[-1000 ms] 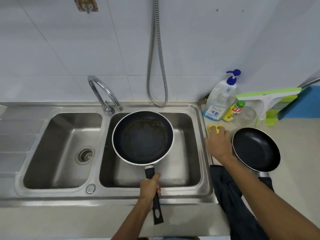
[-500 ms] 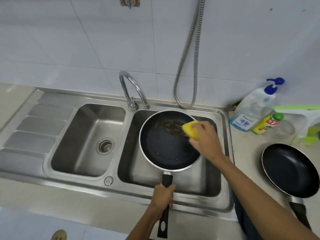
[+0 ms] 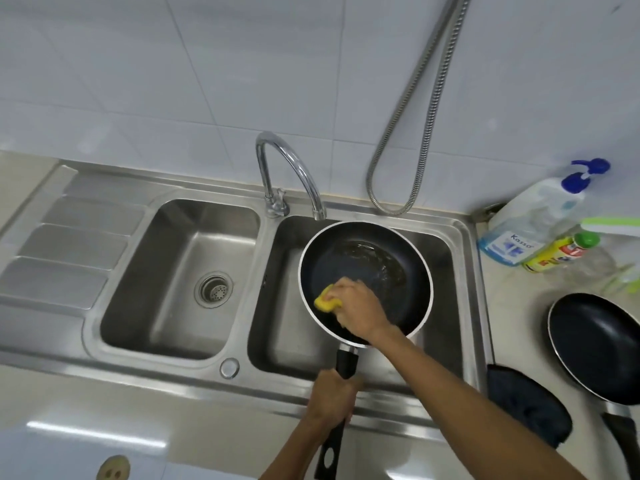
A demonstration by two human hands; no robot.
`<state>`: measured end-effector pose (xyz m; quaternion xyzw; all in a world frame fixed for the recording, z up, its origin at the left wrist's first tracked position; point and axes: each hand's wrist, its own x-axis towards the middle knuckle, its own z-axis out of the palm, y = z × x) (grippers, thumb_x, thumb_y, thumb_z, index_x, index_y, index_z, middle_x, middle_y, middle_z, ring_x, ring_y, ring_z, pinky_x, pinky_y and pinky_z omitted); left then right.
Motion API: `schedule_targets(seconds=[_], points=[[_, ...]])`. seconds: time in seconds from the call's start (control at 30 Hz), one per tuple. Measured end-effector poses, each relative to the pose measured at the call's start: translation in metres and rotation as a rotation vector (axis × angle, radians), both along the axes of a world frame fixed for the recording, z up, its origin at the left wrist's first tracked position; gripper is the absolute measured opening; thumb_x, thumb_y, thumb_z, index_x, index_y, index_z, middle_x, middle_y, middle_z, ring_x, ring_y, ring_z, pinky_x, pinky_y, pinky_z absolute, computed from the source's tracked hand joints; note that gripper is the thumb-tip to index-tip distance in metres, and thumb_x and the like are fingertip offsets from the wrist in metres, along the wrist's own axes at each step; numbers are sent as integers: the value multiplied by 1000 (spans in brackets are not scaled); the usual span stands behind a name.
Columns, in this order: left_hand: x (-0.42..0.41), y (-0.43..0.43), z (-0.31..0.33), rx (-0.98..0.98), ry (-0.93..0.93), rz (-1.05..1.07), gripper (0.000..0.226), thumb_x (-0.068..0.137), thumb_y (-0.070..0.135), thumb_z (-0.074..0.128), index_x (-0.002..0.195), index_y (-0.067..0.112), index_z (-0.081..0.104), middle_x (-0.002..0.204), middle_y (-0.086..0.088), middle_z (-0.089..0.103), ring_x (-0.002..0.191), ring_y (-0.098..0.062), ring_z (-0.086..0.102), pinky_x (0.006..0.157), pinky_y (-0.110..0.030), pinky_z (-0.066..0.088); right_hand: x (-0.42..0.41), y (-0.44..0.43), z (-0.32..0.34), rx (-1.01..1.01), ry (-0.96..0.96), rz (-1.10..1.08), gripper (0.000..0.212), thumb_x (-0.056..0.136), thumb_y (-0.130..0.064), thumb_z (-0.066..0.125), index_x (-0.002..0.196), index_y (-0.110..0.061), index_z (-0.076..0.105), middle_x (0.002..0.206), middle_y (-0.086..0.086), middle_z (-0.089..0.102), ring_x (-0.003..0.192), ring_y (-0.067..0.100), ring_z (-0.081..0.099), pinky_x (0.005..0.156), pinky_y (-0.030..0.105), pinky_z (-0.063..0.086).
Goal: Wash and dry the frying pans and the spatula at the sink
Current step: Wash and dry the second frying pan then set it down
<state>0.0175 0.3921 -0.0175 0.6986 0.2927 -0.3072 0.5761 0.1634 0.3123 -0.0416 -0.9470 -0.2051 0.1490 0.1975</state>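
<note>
Over the right basin of the sink, the left hand is gripping the frying pan by its handle while the right hand, fingers closed on a yellow sponge, is pressing inside it; a second pan is lying on the surface to the right.

Left hand fisted, fingers wrapped, right hand apparently clenched, forearm reaching across
</note>
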Motion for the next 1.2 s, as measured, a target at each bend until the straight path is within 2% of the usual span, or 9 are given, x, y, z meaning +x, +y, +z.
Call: schedule_targets(seconds=[0.23,0.33,0.43,0.53,0.67,0.8,0.97,1.03,1.2], points=[[-5,8,-5,41,6,-34,25,85,19,63,62,12,57,46,0,53,39,-12,50,44,-25,43,79,28,0,-61,-70,-330,42,84,-8,64,121,-26,69,124,7,58,107,38,56,91,45,51],[2,18,-9,-1,-19,-53,17,83,20,63,68,14,55,56,-1,53,46,-13,50,48,-27,44,31,45,-3,-21,-12,-148,35,82,-13,64,114,-28,68,118,2,61,102,36,59,89,44,51],[10,27,-13,25,-20,-10,22,84,14,63,65,15,52,52,0,50,40,-11,45,42,-22,38,-14,18,6,-10,84,-25,30,87,-16,64,111,-31,73,117,-1,65,101,31,61,90,40,53],[11,31,-16,20,-14,8,22,86,13,64,67,11,53,50,-5,48,37,-14,43,39,-21,35,-15,-36,16,-205,141,-58,31,86,-18,62,109,-34,77,116,-1,66,108,29,64,92,38,54],[5,30,-13,-19,-6,-10,20,83,15,64,66,11,54,50,-8,47,37,-17,43,41,-25,37,19,-75,37,-493,67,-119,26,89,-27,66,113,-23,75,118,5,65,111,32,62,89,40,56],[8,32,-11,-8,-20,4,19,83,14,63,67,10,54,50,-9,47,35,-17,43,38,-23,35,-1,-38,57,-271,194,97,23,89,-26,65,109,-34,75,119,-2,64,110,27,63,89,36,50],[2,36,-11,-17,-75,-45,16,83,19,63,71,12,56,59,-6,52,49,-16,50,49,-29,44,28,38,30,-85,-120,238,32,81,-5,62,107,-21,69,114,3,63,98,33,57,81,43,53],[-4,36,-12,-12,-70,-44,18,80,25,65,72,12,57,60,-6,53,52,-17,51,52,-32,45,70,38,22,-132,-231,176,39,81,-3,65,115,-22,69,116,5,61,100,35,56,82,47,54],[-6,35,-10,14,0,63,18,74,24,64,64,12,56,53,-8,49,42,-18,45,45,-28,38,91,-41,6,-385,-188,29,50,88,-5,61,135,-19,57,135,7,54,113,36,52,90,45,49]])
